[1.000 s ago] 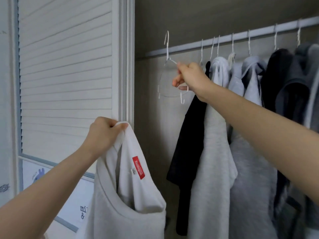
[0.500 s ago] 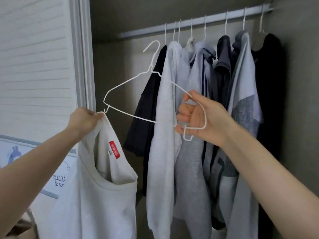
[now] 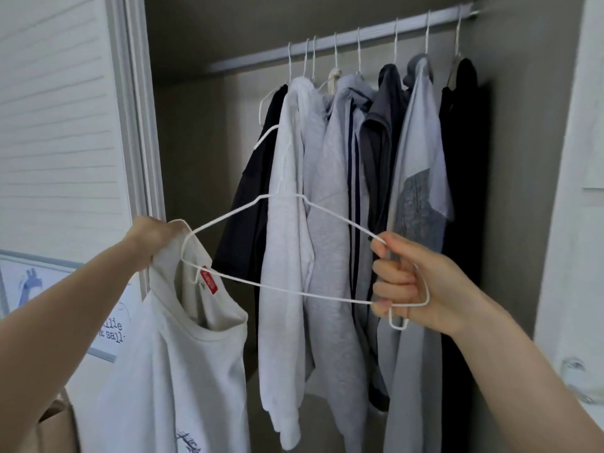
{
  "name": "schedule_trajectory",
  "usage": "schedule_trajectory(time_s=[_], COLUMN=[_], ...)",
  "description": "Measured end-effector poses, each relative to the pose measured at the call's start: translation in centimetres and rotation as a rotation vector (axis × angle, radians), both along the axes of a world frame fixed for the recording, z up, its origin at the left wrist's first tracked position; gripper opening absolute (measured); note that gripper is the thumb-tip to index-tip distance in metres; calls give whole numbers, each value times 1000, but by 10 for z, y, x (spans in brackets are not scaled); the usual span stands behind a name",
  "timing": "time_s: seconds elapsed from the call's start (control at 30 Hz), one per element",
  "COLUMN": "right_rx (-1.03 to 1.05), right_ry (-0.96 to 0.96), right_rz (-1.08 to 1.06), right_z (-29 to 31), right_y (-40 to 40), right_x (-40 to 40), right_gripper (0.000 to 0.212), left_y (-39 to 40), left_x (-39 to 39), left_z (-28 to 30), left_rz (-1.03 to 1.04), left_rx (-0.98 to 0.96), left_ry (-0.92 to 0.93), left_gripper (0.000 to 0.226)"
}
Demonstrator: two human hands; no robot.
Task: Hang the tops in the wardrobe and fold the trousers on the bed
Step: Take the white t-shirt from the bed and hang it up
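Threading: right hand (image 3: 408,282) clenches white wire hanger (image 3: 284,291) at its right end; left tip at the collar.
Left hand (image 3: 153,237): grips white top (image 3: 170,371) by its neckline, near wardrobe's left edge.
Next: likely slide hanger inside.
Room: rail (image 3: 343,35) bare at left end.

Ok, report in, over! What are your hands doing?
Left hand grips white top at collar. Right hand grips white hanger, one end inside collar. Nothing blocking.

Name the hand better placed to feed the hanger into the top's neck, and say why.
Right. The right hand grips the white hanger, whose far end already reaches the white top; the left hand only holds the collar.
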State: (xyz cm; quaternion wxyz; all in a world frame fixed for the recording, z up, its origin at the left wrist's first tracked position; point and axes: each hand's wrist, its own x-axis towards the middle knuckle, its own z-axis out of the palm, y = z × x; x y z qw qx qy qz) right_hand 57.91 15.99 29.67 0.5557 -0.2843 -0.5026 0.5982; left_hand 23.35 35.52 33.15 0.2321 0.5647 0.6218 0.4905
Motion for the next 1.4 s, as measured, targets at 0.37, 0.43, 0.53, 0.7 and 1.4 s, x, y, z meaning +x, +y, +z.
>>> schedule_trajectory(time_s=[0.37, 0.43, 0.53, 0.7, 1.4], right_rx=[49, 50, 40, 106, 133], right_ry=[-130, -119, -161, -250, -237], right_rz=[-16, -30, -64, -92, 143], right_z=[-4, -3, -12, -42, -102], right_y=[11, 12, 27, 63, 108], right_x=[3, 6, -12, -59, -95], right_gripper=[26, 26, 27, 27, 36], left_y=[-5, -3, 1, 1, -28], left_x=[24, 19, 23, 54, 15], left_z=[9, 8, 5, 5, 33], left_rz=[-52, -49, -168, -360, -412], left_rx=[132, 128, 165, 218, 740], left_ry=[324, 349, 320, 130, 350], left_gripper=[46, 44, 45, 39, 38])
